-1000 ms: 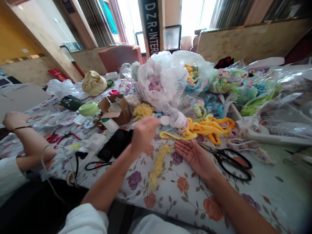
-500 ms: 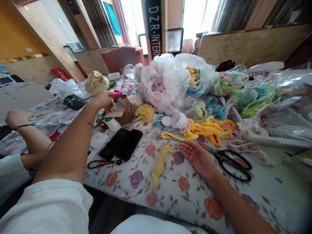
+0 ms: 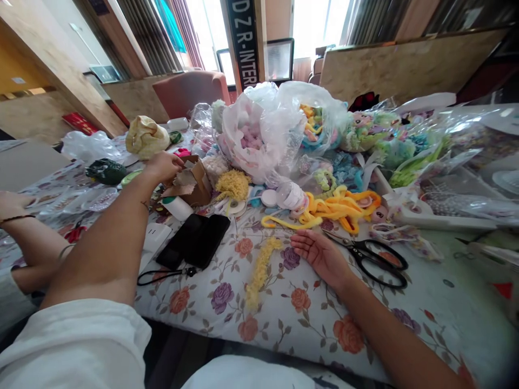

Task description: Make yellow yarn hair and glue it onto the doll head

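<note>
My left hand (image 3: 162, 166) reaches over the small cardboard box (image 3: 195, 181), its fingertips dipping at the box's near-left rim. Those fingertips are mostly hidden, so whether they grip anything does not show. Palm up on the flowered cloth, my right hand (image 3: 320, 254) lies open with relaxed fingers and nothing in it. Just right of it are black-handled scissors (image 3: 379, 259), their blades pointing toward the orange-yellow plush cord (image 3: 340, 208). A fluffy yellow strip (image 3: 260, 273) lies flat to the left of my right hand. Beyond it sits a curly yellow bundle (image 3: 233, 185).
Two black phones (image 3: 193, 241) lie beside a white charger (image 3: 155, 237) and a thread spool (image 3: 177, 208). Clear plastic bags (image 3: 251, 140) of plush pieces are heaped at the back. A white tray (image 3: 421, 220) stands right. Another person's arm (image 3: 32, 237) rests at far left.
The view has shifted slightly, so the table's things sit a little further left and higher. My left hand has stayed at the box, and my right hand rests as before.
</note>
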`<state>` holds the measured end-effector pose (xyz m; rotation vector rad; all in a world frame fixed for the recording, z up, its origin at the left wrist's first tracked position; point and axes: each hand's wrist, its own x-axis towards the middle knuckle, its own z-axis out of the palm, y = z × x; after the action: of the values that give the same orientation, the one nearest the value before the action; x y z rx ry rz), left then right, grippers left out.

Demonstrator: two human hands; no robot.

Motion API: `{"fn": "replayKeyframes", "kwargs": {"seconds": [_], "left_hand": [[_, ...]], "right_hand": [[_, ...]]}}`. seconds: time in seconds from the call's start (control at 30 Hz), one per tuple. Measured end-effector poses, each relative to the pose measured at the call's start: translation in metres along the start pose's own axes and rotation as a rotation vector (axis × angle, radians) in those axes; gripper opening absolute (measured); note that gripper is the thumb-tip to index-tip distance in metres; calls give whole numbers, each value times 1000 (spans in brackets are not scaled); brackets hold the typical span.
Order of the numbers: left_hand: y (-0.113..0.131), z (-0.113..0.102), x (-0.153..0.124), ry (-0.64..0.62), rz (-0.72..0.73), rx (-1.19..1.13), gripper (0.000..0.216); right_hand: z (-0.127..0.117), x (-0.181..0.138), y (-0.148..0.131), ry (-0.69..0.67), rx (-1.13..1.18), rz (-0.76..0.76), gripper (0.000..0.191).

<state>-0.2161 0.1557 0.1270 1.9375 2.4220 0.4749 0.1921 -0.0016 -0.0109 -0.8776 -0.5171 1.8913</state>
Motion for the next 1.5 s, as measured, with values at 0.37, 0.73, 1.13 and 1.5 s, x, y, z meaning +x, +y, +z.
{"fn": "replayKeyframes", "kwargs": {"seconds": [0.37,0.73,1.13,1.5], "left_hand": [[77,-5,-96,277,224,-174,25],[132,111,-211,-646,327,-490,50],[176,128,-218,-772,-138,-1695,19],[156,136,-217,-641,-78,-1572,16]], "right_hand": [[-3,4,11,4,-83,-142,14],[-1,9,22,63,-180,-276,18],[4,-2,22,-74,-403,-284,49],[-13,-13,10,-159,-479,-145,32]]}}
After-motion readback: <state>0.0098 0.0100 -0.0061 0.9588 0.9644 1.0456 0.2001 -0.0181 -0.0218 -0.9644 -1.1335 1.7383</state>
